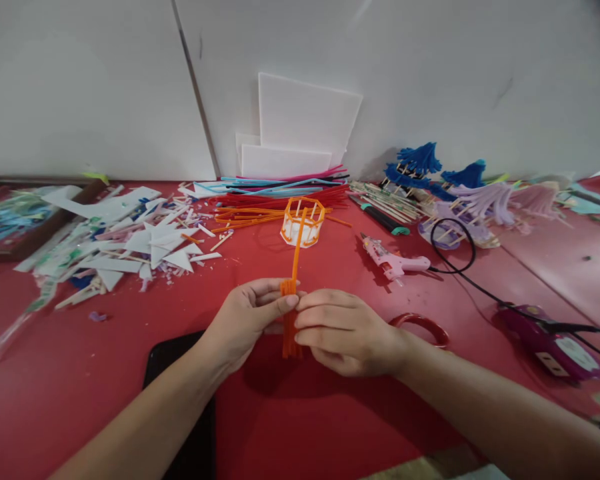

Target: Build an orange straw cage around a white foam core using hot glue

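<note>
Over the front middle of the red table, my left hand grips a bundle of short orange pipe cleaners between thumb and fingers. One longer orange strand sticks up out of the bundle. My right hand is closed against the bundle's right side, its fingertips pinching the orange pieces; exactly which strands it has is hidden. Just beyond both hands stands a small many-sided frame with an orange rim, pale upright sticks and a white base. The upright strand overlaps it in view.
Foam scraps cover the left. Loose pipe cleaners lie behind, before white boards. Rightward are a cutter knife, pink glue gun, red ring, purple power strip and roofed models. A black flat device is front left.
</note>
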The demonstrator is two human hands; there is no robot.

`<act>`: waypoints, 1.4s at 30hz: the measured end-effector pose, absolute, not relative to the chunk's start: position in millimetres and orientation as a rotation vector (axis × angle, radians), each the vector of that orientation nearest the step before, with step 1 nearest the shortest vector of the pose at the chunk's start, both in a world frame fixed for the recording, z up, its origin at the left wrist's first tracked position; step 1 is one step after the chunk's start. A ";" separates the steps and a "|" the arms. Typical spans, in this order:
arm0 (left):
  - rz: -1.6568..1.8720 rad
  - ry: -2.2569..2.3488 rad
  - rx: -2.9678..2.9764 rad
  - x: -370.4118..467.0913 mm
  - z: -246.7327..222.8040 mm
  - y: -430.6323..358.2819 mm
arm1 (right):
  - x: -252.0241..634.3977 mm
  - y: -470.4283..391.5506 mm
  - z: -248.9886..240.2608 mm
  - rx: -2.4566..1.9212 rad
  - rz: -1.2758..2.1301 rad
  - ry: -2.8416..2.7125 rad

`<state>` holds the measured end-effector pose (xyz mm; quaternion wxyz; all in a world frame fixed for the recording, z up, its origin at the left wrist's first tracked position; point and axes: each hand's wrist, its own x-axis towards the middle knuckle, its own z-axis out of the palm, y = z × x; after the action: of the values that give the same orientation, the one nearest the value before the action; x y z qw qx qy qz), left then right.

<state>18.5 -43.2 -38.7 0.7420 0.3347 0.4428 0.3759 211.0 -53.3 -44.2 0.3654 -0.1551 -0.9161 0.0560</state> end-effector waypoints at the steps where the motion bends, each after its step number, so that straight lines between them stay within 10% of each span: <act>1: 0.852 0.971 0.736 18.5 -38.6 -43.6 | 211.0 -54.4 -43.3 -0.436 0.189 -2.308; 9: 1.003 0.958 0.735 22.8 -32.5 -43.0 | 204.9 -61.8 -39.8 -0.899 0.797 -2.041; 42: 0.985 0.974 0.752 22.6 -37.4 -42.9 | 205.3 -56.0 -43.8 -1.033 1.126 -2.005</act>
<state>22.6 -42.9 -37.4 0.7051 0.3384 0.4382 0.4430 205.3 -56.0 -43.8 0.3056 -0.3901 -0.7574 0.4252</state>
